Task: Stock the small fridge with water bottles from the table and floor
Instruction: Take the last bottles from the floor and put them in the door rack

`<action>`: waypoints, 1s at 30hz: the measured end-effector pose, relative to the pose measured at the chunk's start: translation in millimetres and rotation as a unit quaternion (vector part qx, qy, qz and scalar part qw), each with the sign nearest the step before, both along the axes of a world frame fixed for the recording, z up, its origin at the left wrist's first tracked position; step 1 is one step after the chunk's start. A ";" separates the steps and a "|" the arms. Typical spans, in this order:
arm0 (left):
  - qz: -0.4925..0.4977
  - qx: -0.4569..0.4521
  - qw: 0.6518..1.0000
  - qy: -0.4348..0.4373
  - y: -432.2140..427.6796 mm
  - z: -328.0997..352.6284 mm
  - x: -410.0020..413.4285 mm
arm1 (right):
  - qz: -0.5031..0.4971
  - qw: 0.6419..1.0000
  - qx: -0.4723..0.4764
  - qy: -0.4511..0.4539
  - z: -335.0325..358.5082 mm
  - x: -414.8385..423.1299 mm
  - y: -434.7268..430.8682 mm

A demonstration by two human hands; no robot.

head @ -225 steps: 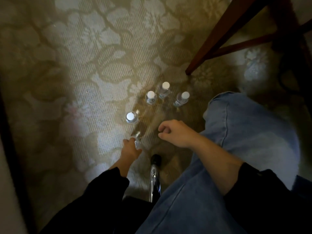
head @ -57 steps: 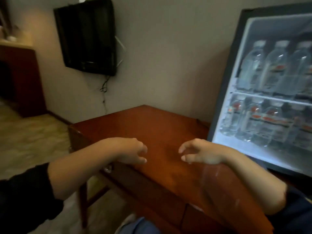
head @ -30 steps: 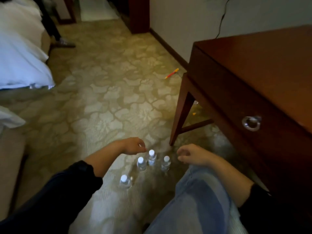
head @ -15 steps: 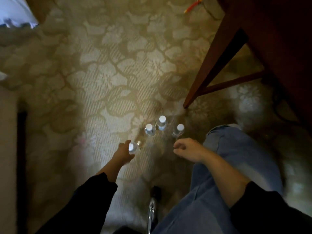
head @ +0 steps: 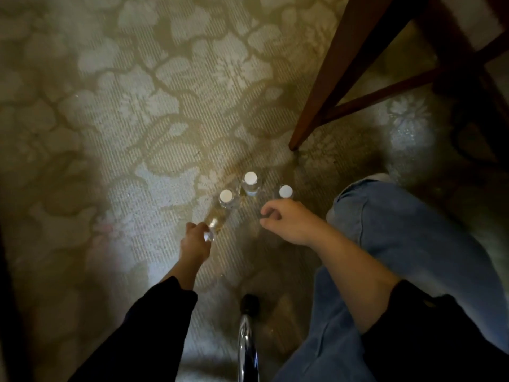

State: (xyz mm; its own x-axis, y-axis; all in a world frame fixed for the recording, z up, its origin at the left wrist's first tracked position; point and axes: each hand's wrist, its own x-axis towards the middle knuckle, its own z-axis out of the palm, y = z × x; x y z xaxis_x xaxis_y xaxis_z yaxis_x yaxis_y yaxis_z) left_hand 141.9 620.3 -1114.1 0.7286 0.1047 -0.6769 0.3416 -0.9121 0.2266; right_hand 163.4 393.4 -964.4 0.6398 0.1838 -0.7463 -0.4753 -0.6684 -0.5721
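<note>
Your left grip is closed around the top of one water bottle, at about 7 o'clock from the standing group. Its cap is hidden under your fingers, and its clear body blends into the carpet, so you cannot tell whether its base touches the floor. Your right grip hangs with fingers loosely curled and holds nothing. It is just at 6 o'clock of the nearest cap and covers part of that bottle's body. Count four bottles in all: the one you hold and three standing upright with white caps, close together on the carpet. They are a left bottle, a middle bottle at 12 o'clock of the cluster and a right bottle. Of the desk you see only one leg at 1 o'clock and a crossbar; its top is cut off by the frame. A chrome tube with a black tip runs off the bottom edge at 6 o'clock. Your jeans knee fills 4 o'clock.
</note>
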 end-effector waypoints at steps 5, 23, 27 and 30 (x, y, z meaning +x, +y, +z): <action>-0.012 0.009 1.000 0.008 4.5 5.7 -4.4 | -0.007 1.000 -0.006 -0.006 4.1 -3.8 -4.8; -0.179 -0.218 0.942 -0.181 -36.9 274.6 -8.5 | 0.010 0.991 -0.004 -0.133 125.0 -66.8 -16.7; -0.216 -0.245 0.924 -0.199 -58.4 350.4 -6.8 | 0.034 0.972 -0.024 -0.233 167.0 -82.1 -22.2; -0.221 -0.303 0.903 -0.207 -75.7 401.2 -7.9 | 0.019 0.952 -0.026 -0.304 197.6 -95.8 -28.6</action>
